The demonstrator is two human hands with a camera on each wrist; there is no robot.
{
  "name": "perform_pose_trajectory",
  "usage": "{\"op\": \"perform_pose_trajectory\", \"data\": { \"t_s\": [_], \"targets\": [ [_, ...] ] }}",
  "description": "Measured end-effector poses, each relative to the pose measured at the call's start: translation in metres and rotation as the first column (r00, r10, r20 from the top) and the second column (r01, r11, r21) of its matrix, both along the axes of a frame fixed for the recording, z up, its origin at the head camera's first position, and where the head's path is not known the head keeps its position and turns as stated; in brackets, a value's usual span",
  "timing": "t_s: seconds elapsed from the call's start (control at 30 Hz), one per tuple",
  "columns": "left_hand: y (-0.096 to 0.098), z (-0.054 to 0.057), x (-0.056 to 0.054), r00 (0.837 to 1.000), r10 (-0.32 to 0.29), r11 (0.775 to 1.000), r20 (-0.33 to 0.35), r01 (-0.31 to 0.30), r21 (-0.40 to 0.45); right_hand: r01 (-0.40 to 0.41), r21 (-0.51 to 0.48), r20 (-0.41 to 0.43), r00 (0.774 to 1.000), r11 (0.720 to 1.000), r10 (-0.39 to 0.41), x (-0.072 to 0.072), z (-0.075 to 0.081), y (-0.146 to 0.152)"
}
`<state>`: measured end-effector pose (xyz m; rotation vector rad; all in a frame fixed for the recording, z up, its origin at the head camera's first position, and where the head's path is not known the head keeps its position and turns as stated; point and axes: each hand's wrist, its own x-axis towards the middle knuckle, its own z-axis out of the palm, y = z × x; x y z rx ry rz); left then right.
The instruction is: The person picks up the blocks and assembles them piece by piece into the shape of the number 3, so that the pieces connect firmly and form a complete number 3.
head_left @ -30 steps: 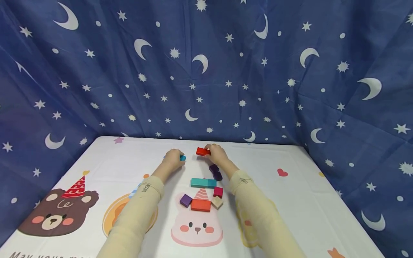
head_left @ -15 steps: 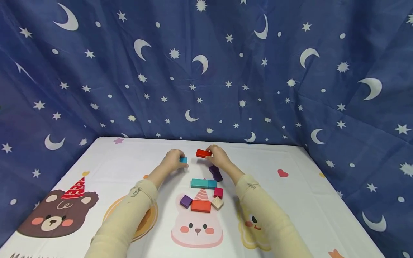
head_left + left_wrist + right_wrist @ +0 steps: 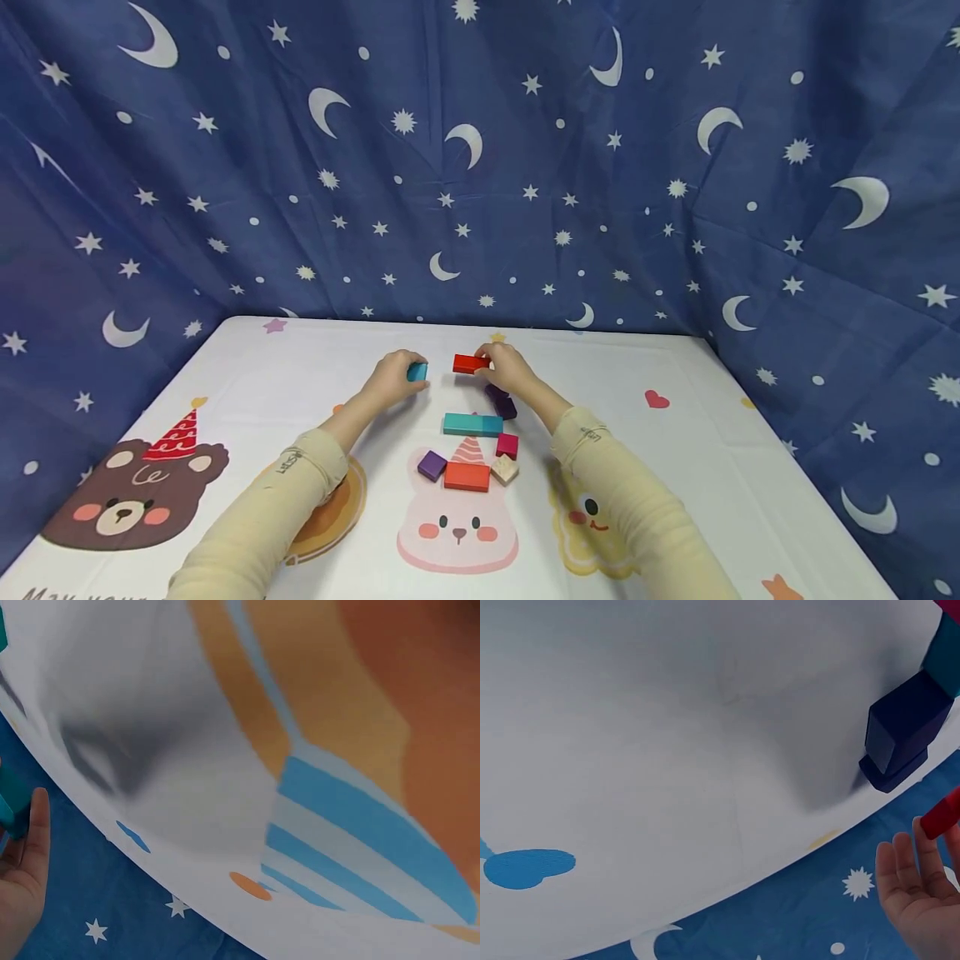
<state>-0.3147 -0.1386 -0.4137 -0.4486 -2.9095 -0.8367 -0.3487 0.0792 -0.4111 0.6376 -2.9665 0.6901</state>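
Note:
In the head view my left hand [image 3: 387, 380] pinches a blue block [image 3: 417, 372] between thumb and fingers near the back of the table. To its right, my right hand [image 3: 510, 371] grips one end of a red rectangular block [image 3: 468, 364], whose other end points left toward the blue one. A gap separates the two held blocks. The left wrist view catches the blue-green block [image 3: 12, 801] at its left edge, partly cut off. Low at the right of the right wrist view, the red block [image 3: 940, 816] shows at my fingertips, above the tabletop's edge.
Dark purple blocks [image 3: 501, 402] lie just below my right hand. Nearer are a teal block [image 3: 462, 424], a crimson cube [image 3: 507, 446], a wooden block [image 3: 504, 470], an orange-red block [image 3: 467, 477] and a purple block [image 3: 432, 466]. A blue star-patterned curtain [image 3: 510, 208] hangs behind.
My left hand has drawn slightly left and toward me, and the blue block in it has turned and shows more. My right hand and the red block have come slightly nearer.

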Motion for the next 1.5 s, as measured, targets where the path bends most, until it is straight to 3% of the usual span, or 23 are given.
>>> {"op": "perform_pose_trajectory", "data": {
  "t_s": [0.47, 0.67, 0.9, 1.5],
  "targets": [
    [-0.014, -0.001, 0.011, 0.999, -0.038, 0.998, -0.025, 0.037, -0.047, -0.070, 0.067, 0.075, 0.995, 0.995, 0.065, -0.005, -0.004, -0.008],
    [-0.015, -0.005, 0.013, 0.999, -0.032, 0.998, -0.032, 0.029, -0.063, -0.072, 0.100, 0.094, 0.994, 0.992, 0.063, -0.004, -0.009, -0.008],
    [-0.013, -0.001, 0.015, 1.000, -0.022, 0.998, -0.008, 0.022, -0.057, -0.066, 0.122, 0.111, 0.992, 0.990, 0.052, -0.006, -0.010, -0.010],
    [-0.010, -0.003, 0.016, 0.999, -0.032, 0.998, -0.004, 0.032, -0.052, -0.030, 0.124, 0.157, 0.988, 0.992, 0.010, -0.007, -0.011, -0.010]
  ]
}}
